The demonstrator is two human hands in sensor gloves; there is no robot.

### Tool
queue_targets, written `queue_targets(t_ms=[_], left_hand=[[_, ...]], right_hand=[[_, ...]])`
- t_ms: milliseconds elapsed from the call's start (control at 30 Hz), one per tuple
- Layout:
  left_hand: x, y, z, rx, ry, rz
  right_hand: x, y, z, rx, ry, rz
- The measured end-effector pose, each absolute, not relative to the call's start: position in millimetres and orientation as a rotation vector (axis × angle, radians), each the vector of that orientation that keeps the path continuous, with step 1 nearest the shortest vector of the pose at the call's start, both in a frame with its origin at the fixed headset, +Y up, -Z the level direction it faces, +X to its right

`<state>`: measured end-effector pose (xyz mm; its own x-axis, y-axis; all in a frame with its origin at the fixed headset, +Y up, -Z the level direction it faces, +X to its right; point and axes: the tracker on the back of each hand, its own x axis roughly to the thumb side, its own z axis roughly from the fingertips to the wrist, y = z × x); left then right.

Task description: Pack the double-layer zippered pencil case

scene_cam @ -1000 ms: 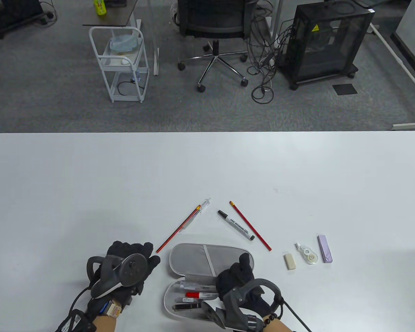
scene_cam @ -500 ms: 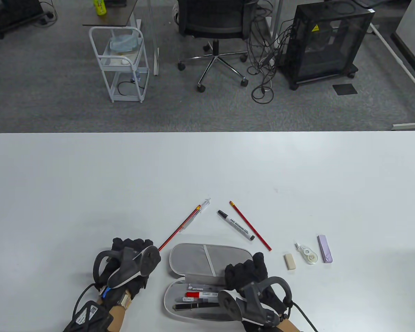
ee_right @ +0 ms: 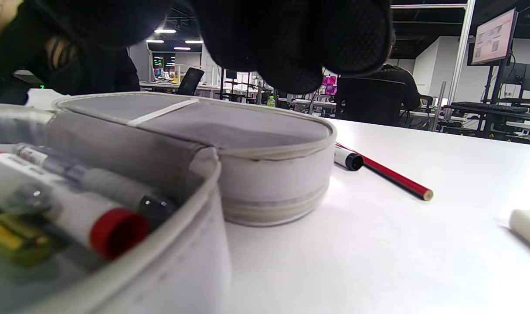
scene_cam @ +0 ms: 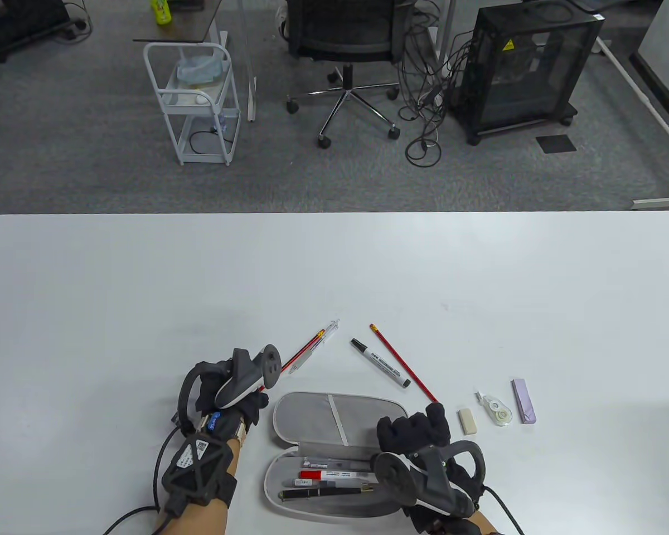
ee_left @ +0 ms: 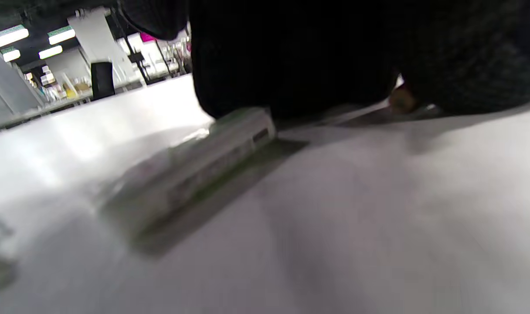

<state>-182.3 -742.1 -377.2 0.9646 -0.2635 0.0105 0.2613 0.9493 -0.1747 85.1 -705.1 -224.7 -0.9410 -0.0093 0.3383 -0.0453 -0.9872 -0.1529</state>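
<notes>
The grey pencil case point(scene_cam: 334, 415) lies open near the table's front edge. Its lower half point(scene_cam: 290, 504) holds a red-capped marker point(scene_cam: 326, 475) and dark pens. My left hand point(scene_cam: 255, 402) is down over the near ends of a red pencil point(scene_cam: 304, 350) and a clear pen point(scene_cam: 319, 344). In the left wrist view its fingers point(ee_left: 291, 56) sit on the blurred pen point(ee_left: 195, 174), and the grip itself is hidden. My right hand point(scene_cam: 418, 430) hovers at the case's right end with loosely curled fingers point(ee_right: 300, 39) that hold nothing.
A black-capped marker point(scene_cam: 380, 363) and a second red pencil point(scene_cam: 401, 362) lie behind the case. Right of it are an eraser point(scene_cam: 467, 421), a correction tape point(scene_cam: 496, 409) and a purple box point(scene_cam: 524, 401). Beyond the table stand a chair and a cart.
My left hand moved up and right and rolled over onto the near ends of the left pencil and pen. My right hand drew right, out of the case's lower half.
</notes>
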Motion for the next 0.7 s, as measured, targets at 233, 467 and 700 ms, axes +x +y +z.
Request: queue_targets(t_ms=[233,467,700], left_hand=[[-185,-745,-390,-0.28,-0.002,-0.194],[-195,-738,-376,-0.138,-0.053,-0.126],[-182,-674,-314,0.186,-0.496,-0.114]], right_hand=[[84,-702,-222,0.562,-0.306,3.016],[96,-698,-227,0.506,-0.342,2.983],[144,-693,-247,0.219,-0.353,2.901]])
